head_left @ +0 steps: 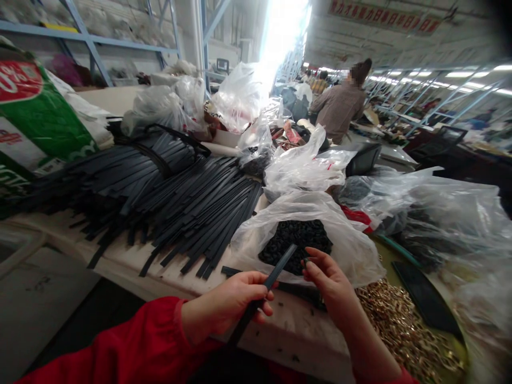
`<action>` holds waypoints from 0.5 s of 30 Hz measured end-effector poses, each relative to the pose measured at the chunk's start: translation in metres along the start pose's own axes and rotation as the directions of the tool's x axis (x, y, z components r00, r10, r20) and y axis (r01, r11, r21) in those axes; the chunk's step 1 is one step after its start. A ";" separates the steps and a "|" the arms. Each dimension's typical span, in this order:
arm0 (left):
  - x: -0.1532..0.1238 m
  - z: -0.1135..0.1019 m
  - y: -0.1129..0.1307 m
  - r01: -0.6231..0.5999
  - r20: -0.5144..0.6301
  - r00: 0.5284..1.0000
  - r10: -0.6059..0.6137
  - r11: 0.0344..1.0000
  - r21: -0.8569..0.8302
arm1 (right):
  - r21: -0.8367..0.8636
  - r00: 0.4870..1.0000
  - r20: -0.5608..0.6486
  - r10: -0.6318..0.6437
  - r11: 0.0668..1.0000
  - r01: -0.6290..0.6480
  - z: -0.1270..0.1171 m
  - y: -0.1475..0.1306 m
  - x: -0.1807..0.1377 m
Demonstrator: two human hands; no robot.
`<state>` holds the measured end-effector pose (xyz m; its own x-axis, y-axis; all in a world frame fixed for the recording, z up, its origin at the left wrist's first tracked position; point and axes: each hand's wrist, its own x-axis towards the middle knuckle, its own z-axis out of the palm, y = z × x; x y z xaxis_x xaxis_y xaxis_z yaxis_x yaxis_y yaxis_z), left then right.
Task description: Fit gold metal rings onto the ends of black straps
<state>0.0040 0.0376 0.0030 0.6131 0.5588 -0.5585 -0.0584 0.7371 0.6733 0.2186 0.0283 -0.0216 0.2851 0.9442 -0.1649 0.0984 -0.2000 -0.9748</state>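
My left hand (230, 301) is closed around a flat black strap (282, 263), thumb on top. One end of the strap points up toward the bag, and the rest runs down below the fist. My right hand (334, 285) pinches a small dark piece (306, 261) between thumb and fingertips, close beside the strap's upper end; its exact shape is hard to make out. Just beyond both hands lies an opened clear plastic bag (256, 234) with many small black ring-like pieces (294, 240) in it. To the left, a wide pile of black straps (208, 208) covers the table.
On the right, a round yellowish tray (460, 341) holds gold-coloured metal fittings (400, 325) and a dark flat slab (424, 296). More plastic bags (308, 165) crowd the back. A green printed sack (60, 117) stands far left. Beyond the table is another person (340, 109).
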 end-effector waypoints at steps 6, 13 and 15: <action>-0.018 0.012 -0.011 -0.010 0.055 0.998 0.008 1.000 0.029 | 0.574 0.965 0.020 0.263 0.787 -0.227 0.009 -0.007 -0.035; -0.028 0.021 -0.025 0.005 0.129 0.992 -0.010 0.999 0.036 | 0.623 0.960 0.007 0.281 0.749 -0.224 0.019 -0.016 -0.049; -0.030 0.021 -0.028 0.025 0.148 0.989 -0.032 0.999 0.045 | 0.612 0.962 -0.006 0.273 0.762 -0.212 0.019 -0.015 -0.049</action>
<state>0.0039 -0.0078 0.0115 0.7243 0.4728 -0.5019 -0.0072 0.7330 0.6802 0.1853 -0.0100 -0.0013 0.3072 0.8519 -0.4241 -0.5692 -0.1926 -0.7993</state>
